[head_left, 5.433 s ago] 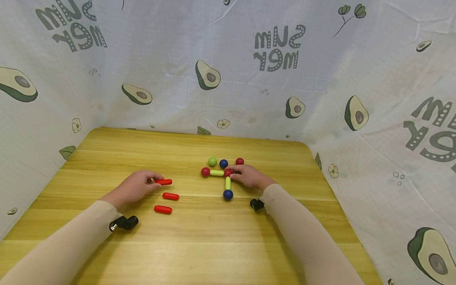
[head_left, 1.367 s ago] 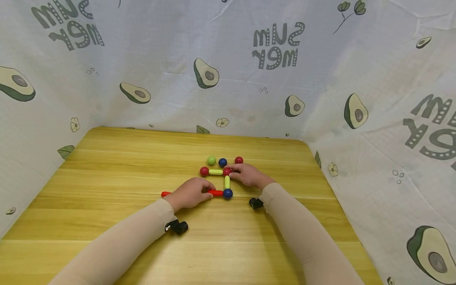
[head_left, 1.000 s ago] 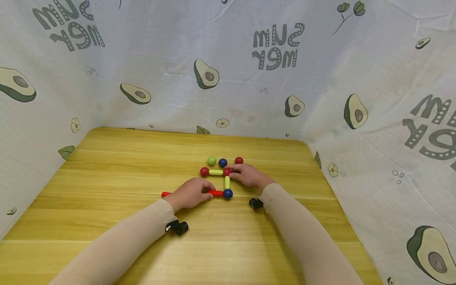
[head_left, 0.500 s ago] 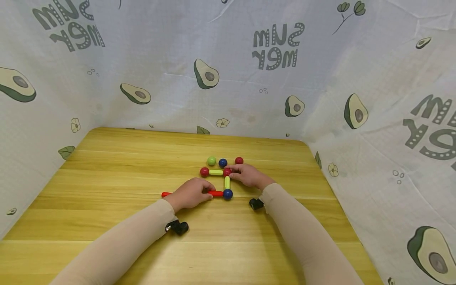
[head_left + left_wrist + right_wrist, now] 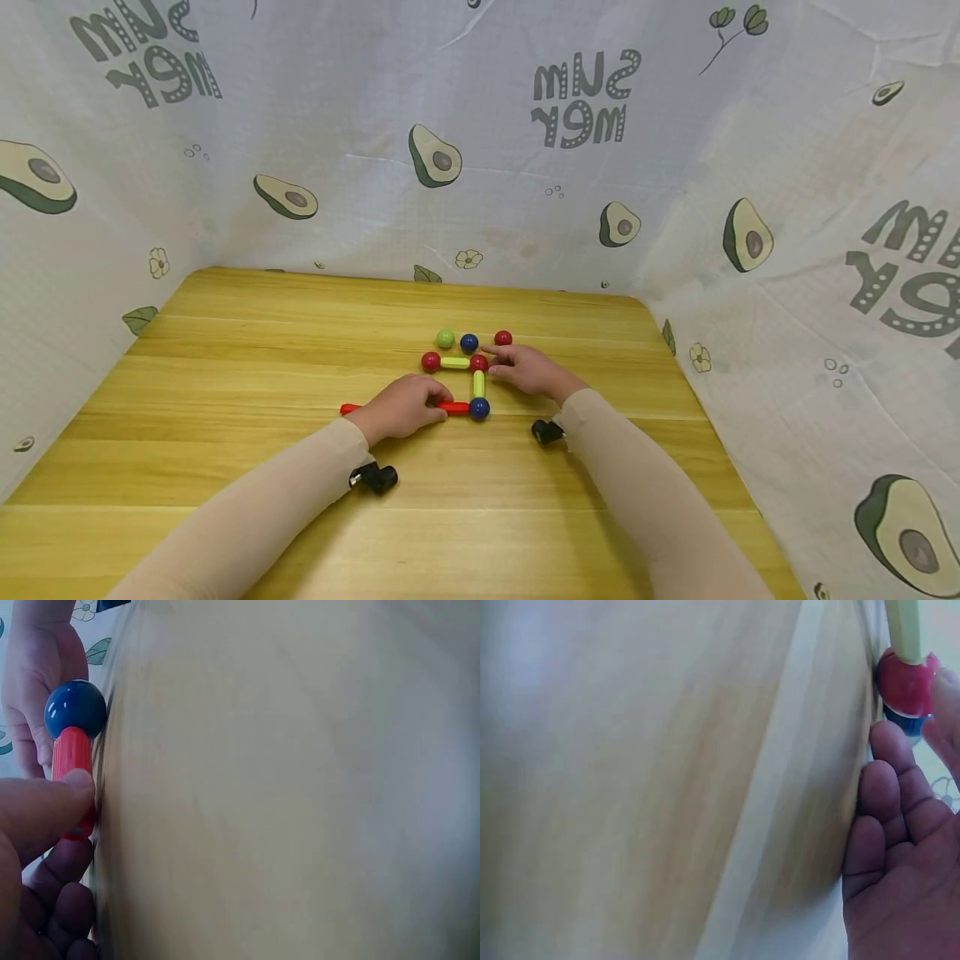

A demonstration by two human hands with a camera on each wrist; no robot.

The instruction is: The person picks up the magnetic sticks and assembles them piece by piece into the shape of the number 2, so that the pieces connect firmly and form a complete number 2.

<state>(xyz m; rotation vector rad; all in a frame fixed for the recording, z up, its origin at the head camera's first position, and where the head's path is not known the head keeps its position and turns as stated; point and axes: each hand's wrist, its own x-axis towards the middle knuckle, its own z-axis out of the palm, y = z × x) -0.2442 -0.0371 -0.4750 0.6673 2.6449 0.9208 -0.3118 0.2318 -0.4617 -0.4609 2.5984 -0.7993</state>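
Observation:
My left hand pinches a red rod between thumb and fingers. The rod's far end meets a blue ball, as the left wrist view also shows. From that ball a yellow-green rod runs back to a red ball. A second yellow-green rod joins this to another red ball on the left. Just right of the corner red ball is my right hand, fingers loosely extended and holding nothing. In the right wrist view its thumb is close by the red ball.
Behind the joined pieces lie a green ball, a blue ball and a loose red ball. Another red rod pokes out from behind my left wrist. A patterned cloth encloses the wooden table.
My left hand has brought a red rod rightward to the front blue ball and then stayed still. The right hand has just let go of the corner red ball, drawing back slightly right.

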